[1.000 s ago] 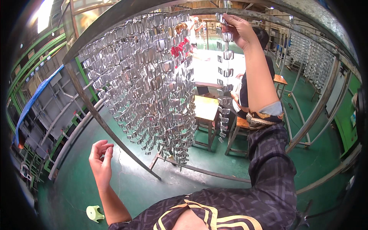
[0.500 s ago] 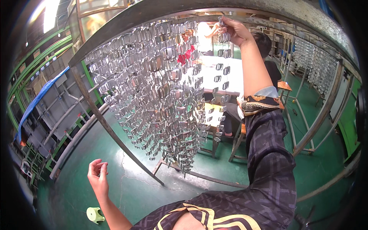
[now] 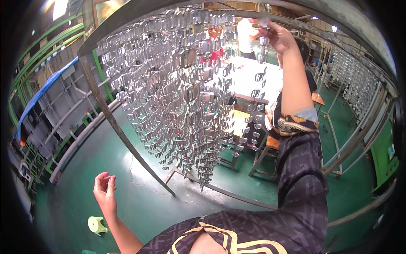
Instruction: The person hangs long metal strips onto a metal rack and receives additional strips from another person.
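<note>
My right hand, raised at the top right by the overhead metal bar, pinches the upper end of a hanging strand of small rectangular metal pieces. Motion blurs the pieces at its fingertips. To the left of that strand hangs a dense cluster of similar shiny metal pieces, in many rows under the frame. My left hand is held low at the left, away from the strands. Its fingers are loosely curled, with the thumb near them, and nothing shows in it.
A slanting frame leg and a lower rail bound the hanging strands. Beyond are a white table, wooden stools and several people. More strands hang at the right. A pale green stool stands on the floor at the lower left.
The view has shifted, and the strands and my right hand sit farther right in it. My right hand still has the strand's top, now blurred. My left hand remains low and curled.
</note>
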{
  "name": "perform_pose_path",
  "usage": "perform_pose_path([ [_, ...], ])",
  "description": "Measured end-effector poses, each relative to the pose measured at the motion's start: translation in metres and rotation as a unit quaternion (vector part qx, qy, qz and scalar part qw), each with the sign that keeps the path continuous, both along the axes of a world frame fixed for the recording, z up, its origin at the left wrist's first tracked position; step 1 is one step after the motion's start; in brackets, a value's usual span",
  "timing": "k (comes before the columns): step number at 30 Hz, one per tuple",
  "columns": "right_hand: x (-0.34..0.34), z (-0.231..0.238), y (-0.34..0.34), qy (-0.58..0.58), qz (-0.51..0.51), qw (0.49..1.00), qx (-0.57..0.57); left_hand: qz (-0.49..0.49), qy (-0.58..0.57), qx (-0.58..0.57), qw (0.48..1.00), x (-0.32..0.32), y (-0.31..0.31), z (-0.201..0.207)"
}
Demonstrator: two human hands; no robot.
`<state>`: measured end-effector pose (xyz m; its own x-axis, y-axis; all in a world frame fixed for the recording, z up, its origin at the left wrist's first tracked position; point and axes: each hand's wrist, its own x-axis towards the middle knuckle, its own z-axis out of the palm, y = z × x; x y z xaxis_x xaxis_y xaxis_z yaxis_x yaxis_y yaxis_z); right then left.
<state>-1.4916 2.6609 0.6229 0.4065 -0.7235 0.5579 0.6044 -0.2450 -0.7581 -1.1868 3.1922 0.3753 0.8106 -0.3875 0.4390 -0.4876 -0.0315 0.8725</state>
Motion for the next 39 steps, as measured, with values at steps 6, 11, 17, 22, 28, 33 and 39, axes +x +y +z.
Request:
perform_pose_path([
  [6, -0.016, -0.012, 0.023, 0.025, -0.107, 0.993, -0.038, -0.032, 0.095, -0.015, 0.995, 0.008, -0.008, -0.051],
  [11, -0.050, -0.024, 0.114, 0.149, -0.387, 0.884, -0.216, -0.043, 0.178, 0.064, 0.981, 0.028, -0.027, -0.172],
  [17, -0.083, -0.058, 0.306, 0.235, -0.068, 0.765, -0.596, -0.050, 0.241, 0.454, 0.856, 0.042, 0.031, -0.449],
  [22, -0.069, -0.051, 0.368, 0.297, -0.003, 0.663, -0.687, -0.181, 0.143, 0.602, 0.764, 0.025, 0.036, -0.447],
  [28, -0.056, -0.046, 0.380, 0.301, -0.021, 0.632, -0.714, -0.198, 0.145, 0.594, 0.766, 0.067, 0.013, -0.448],
  [33, -0.072, -0.048, 0.397, 0.311, -0.052, 0.620, -0.718, -0.238, 0.227, 0.486, 0.810, 0.095, -0.061, -0.419],
  [39, -0.094, -0.053, 0.408, 0.307, -0.062, 0.629, -0.712, -0.226, 0.254, 0.487, 0.805, 0.059, -0.068, -0.427],
])
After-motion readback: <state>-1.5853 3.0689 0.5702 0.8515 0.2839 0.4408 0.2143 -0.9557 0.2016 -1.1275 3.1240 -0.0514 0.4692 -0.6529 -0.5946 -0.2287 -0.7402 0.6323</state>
